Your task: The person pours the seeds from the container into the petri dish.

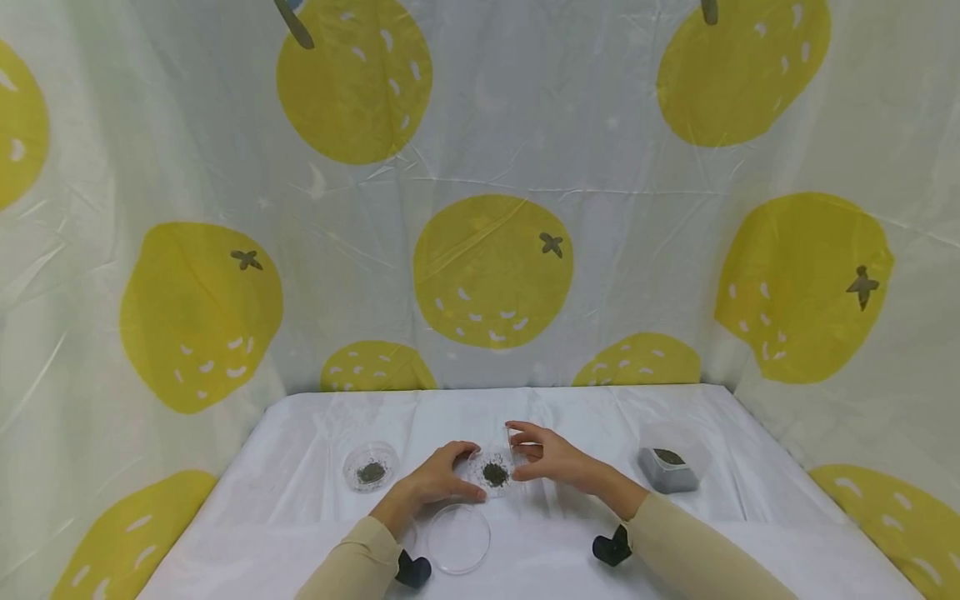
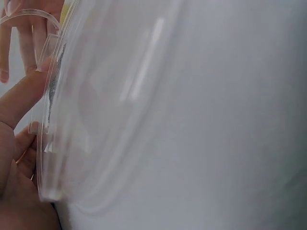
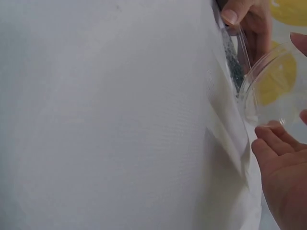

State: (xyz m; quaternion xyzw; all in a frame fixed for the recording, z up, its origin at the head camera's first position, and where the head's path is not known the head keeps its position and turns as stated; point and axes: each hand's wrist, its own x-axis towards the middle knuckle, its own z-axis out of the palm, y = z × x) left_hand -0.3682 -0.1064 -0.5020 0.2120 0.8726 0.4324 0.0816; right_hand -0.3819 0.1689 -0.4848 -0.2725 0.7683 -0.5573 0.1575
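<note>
My left hand (image 1: 442,477) grips the side of a clear round petri dish (image 1: 495,494), thumb on the near edge and fingers on the far edge. A small heap of dark grains (image 1: 495,475) lies in its middle, with crumbs scattered around. At the dish's right side, my right hand (image 1: 551,458) holds a clear round lid (image 3: 254,91) tilted up on edge between thumb and fingers. From the head it shows only as a thin rim beside the dish. Another clear round lid (image 1: 459,540) lies flat on the table in front of the left hand.
To the left stands a second petri dish (image 1: 350,468) with dark grains. A grey-bottomed clear container (image 1: 667,479), with dark grains on top, stands at the right. Part of another clear round piece shows beside the left wrist. White cloth covers the table (image 1: 555,533); a lemon-print curtain (image 1: 495,167) hangs behind.
</note>
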